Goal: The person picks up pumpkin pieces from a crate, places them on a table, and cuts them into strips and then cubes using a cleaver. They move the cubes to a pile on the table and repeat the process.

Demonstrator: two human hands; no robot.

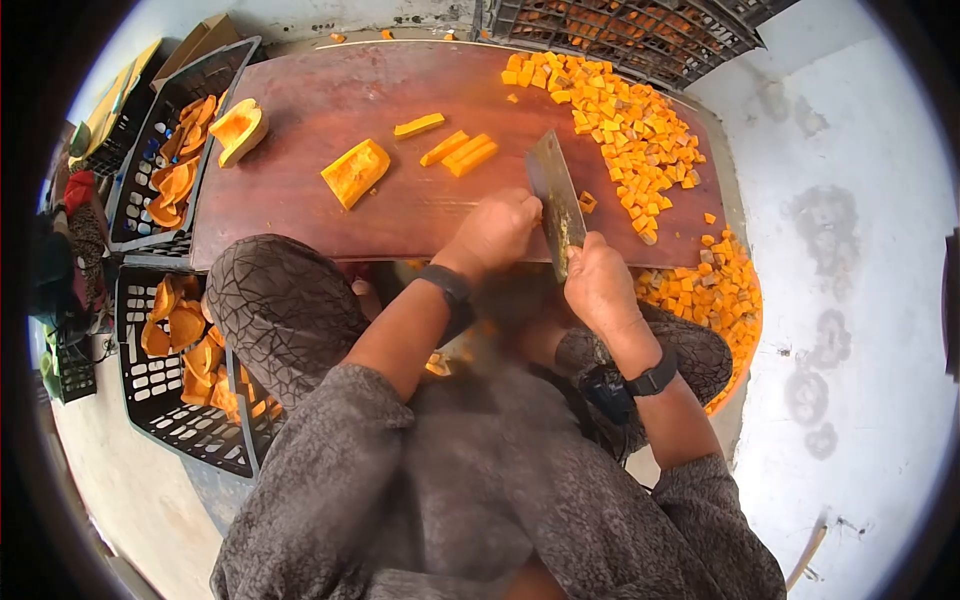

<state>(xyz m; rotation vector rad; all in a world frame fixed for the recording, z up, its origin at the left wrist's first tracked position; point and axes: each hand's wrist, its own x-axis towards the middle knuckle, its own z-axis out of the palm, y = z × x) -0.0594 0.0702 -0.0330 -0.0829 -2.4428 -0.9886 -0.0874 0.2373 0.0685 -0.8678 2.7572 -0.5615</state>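
Note:
My right hand (602,285) is wrapped round the handle of a cleaver (556,190), its broad blade pointing away from me over the board (420,215). Beside the blade's left face, my left hand (497,230) is closed, fingertips near or against the metal; what it holds, if anything, is hidden. A small orange piece (587,202) lies just right of the blade. Left of the cleaver are cut pumpkin strips (468,155), another strip (419,125) and a thick pumpkin chunk (356,173). A hollowed pumpkin piece (239,131) sits at the board's left edge.
Pumpkin cubes (640,150) cover the board's right side, and more cubes (715,285) fill an orange container (757,318) below its right edge. Black crates (128,200) with pumpkin pieces stand at left. Another crate (620,35) is behind the board. A white wall (850,150) rises at right.

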